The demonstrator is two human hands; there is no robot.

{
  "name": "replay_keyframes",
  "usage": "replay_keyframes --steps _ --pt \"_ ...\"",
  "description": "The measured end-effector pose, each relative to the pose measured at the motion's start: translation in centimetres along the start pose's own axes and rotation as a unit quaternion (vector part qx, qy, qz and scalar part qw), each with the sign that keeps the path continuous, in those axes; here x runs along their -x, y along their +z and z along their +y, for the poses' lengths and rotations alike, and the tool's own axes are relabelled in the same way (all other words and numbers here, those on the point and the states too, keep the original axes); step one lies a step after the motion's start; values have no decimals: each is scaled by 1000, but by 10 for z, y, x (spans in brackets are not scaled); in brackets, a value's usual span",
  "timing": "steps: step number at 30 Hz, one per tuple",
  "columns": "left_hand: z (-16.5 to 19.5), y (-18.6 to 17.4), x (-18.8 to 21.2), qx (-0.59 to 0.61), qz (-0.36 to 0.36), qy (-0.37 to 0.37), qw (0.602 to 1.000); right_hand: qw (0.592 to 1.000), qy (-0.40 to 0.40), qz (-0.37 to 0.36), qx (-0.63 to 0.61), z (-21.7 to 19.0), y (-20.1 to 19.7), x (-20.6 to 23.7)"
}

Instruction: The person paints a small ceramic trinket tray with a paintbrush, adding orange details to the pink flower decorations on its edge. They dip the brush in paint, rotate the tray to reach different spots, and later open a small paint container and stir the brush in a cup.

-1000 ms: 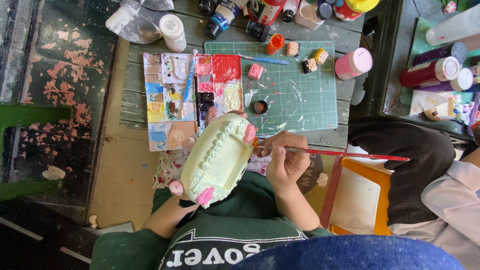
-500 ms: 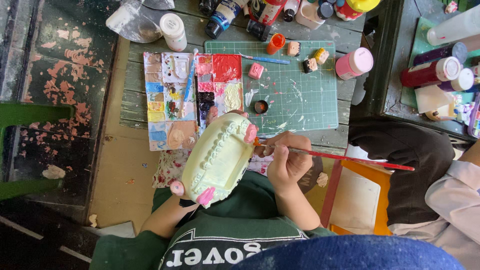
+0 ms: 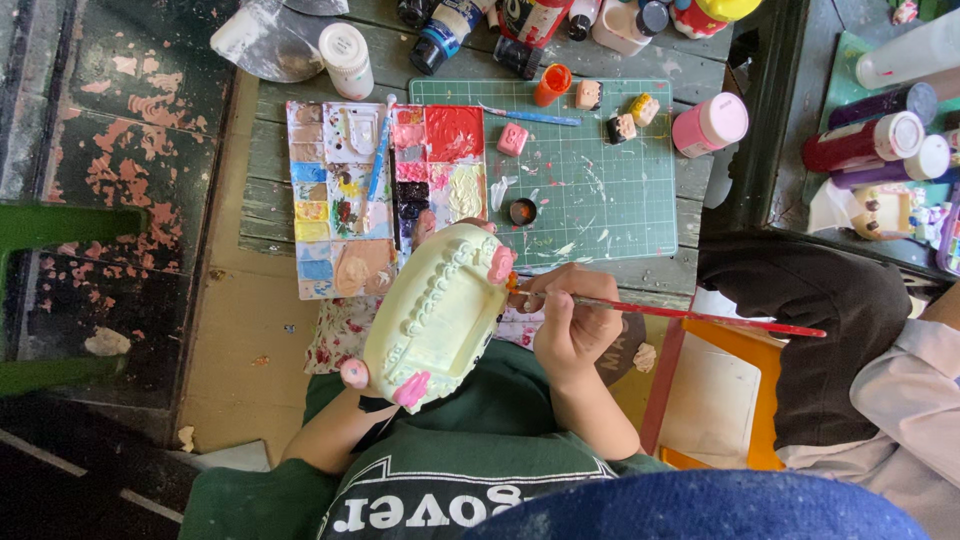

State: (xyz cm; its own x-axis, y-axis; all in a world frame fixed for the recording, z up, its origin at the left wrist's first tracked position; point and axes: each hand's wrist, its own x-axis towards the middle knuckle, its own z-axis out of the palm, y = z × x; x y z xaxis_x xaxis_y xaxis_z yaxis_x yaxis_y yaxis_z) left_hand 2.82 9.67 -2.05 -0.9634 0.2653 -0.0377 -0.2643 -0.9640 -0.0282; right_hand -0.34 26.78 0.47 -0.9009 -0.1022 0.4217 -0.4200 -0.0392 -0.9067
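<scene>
At the frame's centre, the left hand (image 3: 372,378) cradles a pale-green ceramic piece (image 3: 437,315) from beneath, fingers wrapped on it. The right hand (image 3: 570,322) pinches a red paintbrush (image 3: 690,314), tip touching its pink ornament. Beyond, a paint palette (image 3: 345,200) lies on the bench (image 3: 262,170).

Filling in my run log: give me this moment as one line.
left hand: holds pale yellow oval dish tilted | right hand: holds red paintbrush, tip at dish's pink knob | paint palette behind on table
</scene>
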Motion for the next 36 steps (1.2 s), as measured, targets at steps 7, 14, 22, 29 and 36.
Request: replay_keyframes --steps 7,14,22,29,36 --pt "-1 -1 -1 0 0 3 1000 1000 18 -5 0 -1 0 0" --pt "0 -2 -2 -1 -2 3 1000 1000 20 -2 -15 -1 -1 1" --pt "0 -1 0 -7 -4 13 1000 1000 24 -1 -9 -4 0 2" --pt "2 0 -2 -11 -8 13 1000 1000 17 -11 -10 -1 1 0" --pt "2 -4 -2 -8 -9 12 1000 1000 26 -10 4 -10 3 -5"
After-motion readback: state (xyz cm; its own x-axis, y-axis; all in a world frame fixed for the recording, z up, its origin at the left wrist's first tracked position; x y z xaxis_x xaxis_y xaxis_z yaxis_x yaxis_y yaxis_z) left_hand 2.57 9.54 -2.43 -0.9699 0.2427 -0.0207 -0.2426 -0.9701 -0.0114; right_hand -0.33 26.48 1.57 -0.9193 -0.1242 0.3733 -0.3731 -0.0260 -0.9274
